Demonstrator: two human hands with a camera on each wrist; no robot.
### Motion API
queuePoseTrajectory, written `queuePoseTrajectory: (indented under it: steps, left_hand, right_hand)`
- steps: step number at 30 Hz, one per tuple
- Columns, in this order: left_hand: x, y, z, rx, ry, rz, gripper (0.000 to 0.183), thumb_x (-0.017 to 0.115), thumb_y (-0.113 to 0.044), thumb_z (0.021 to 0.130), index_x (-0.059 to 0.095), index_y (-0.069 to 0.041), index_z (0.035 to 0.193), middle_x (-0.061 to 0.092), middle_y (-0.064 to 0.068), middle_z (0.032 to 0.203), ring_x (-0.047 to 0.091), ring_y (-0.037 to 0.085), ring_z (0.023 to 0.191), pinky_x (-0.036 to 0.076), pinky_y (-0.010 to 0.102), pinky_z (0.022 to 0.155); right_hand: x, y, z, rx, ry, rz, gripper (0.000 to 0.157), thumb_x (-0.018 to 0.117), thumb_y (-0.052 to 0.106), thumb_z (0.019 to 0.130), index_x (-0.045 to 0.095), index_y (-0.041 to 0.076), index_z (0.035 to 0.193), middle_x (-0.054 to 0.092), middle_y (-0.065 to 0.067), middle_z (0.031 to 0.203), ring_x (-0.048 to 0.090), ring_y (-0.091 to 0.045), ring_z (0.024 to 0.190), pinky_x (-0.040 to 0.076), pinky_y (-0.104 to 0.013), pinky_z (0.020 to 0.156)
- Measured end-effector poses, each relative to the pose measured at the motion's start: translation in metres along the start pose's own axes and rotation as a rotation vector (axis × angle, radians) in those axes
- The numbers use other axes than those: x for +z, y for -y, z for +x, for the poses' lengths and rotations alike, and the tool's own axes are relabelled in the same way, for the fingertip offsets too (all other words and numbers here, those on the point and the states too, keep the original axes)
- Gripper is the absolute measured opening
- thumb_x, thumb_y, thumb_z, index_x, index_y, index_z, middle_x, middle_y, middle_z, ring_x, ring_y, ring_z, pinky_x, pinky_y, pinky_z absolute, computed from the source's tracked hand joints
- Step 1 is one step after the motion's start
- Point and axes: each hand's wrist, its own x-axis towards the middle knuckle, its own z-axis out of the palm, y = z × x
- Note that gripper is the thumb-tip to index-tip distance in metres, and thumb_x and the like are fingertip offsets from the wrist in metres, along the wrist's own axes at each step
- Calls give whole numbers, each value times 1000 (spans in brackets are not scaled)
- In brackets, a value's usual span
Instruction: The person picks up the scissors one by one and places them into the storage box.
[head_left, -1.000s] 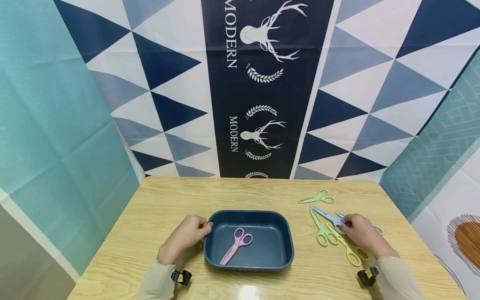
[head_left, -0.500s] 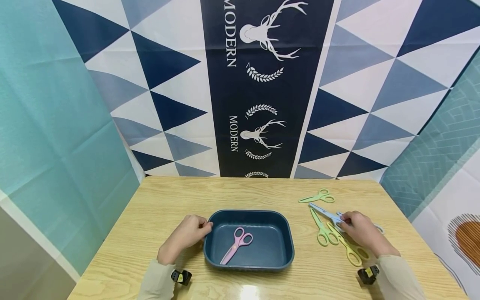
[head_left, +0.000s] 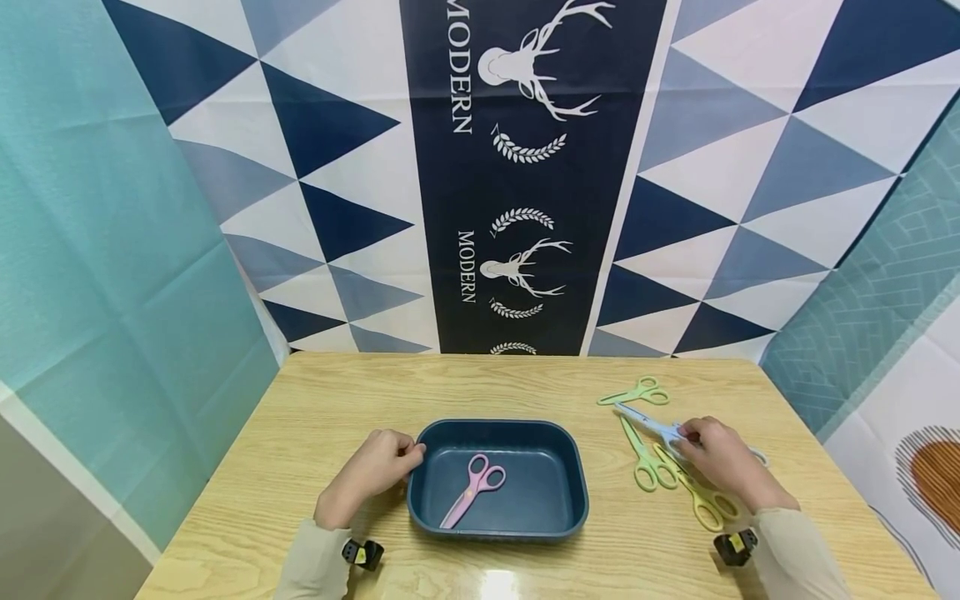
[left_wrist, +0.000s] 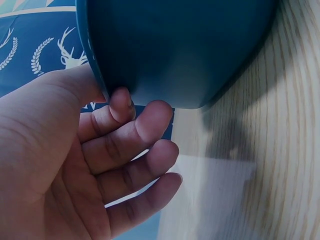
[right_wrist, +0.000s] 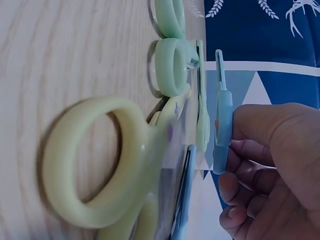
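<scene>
My left hand (head_left: 377, 463) pinches the left rim of a dark blue rectangular box (head_left: 536, 492) between thumb and forefinger; its other fingers are loosely bent in the left wrist view. Pink scissors (head_left: 470, 495) lie inside the box. On the right, my right hand (head_left: 722, 460) pinches light blue scissors (right_wrist: 224, 117) by the handle, blades pointing to the far left. In the right wrist view they stand off from the tabletop. Beneath and beside this hand lie green scissors (head_left: 647, 463), yellow scissors (head_left: 701, 500) and a second blue pair (right_wrist: 184, 192), mostly hidden by the hand in the head view.
Another pair of green scissors (head_left: 637, 393) lies farther back on the wooden table (head_left: 360, 383). A patterned cloth backdrop (head_left: 517, 192) rises behind the table's far edge, with a teal cloth (head_left: 135, 275) on the left.
The blue scissors in my right hand have shifted slightly up and to the left, their tip now near the back green pair. My left hand and the box have stayed put.
</scene>
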Motion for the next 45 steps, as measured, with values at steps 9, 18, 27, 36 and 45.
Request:
queuePoseTrajectory:
  steps: [9, 18, 27, 36, 45]
  left_hand:
    - [0, 1, 0, -3, -1, -1, 44, 59, -20, 102, 54, -17, 59, 50, -11, 53, 47, 4, 48, 38, 20, 50]
    - [0, 0, 1, -1, -2, -12, 43, 60, -19, 101, 54, -17, 59, 50, -11, 53, 47, 4, 47, 38, 20, 50]
    - [-1, -2, 2, 6, -4, -14, 43, 61, -19, 101, 55, -17, 59, 50, -11, 53, 48, 4, 48, 39, 20, 50]
    - [0, -1, 2, 19, -3, -13, 43, 61, -19, 102, 55, -16, 59, 51, -10, 53, 49, 5, 48, 41, 20, 51]
    - [0, 1, 2, 21, -1, -23, 44, 60, -18, 101, 54, -17, 58, 51, -11, 52, 49, 4, 47, 42, 21, 51]
  right_hand:
    - [-5, 9, -1, -44, -29, -1, 28, 67, 10, 95, 67, -14, 110, 65, -28, 104, 66, -37, 93, 54, -55, 80]
    - [-12, 24, -1, -98, -59, -16, 24, 67, 7, 94, 67, -12, 108, 66, -24, 102, 67, -40, 94, 54, -57, 82]
    - [-19, 40, 1, -171, -85, -51, 21, 68, 6, 92, 68, -11, 104, 66, -21, 97, 67, -37, 91, 55, -55, 81]
    - [-19, 50, 3, -219, -112, -56, 17, 71, 4, 91, 70, -9, 101, 66, -17, 93, 68, -34, 87, 56, -52, 77]
    - [-18, 62, 2, -212, -109, -52, 17, 69, 5, 93, 70, -8, 102, 66, -16, 95, 67, -34, 88, 56, -50, 77]
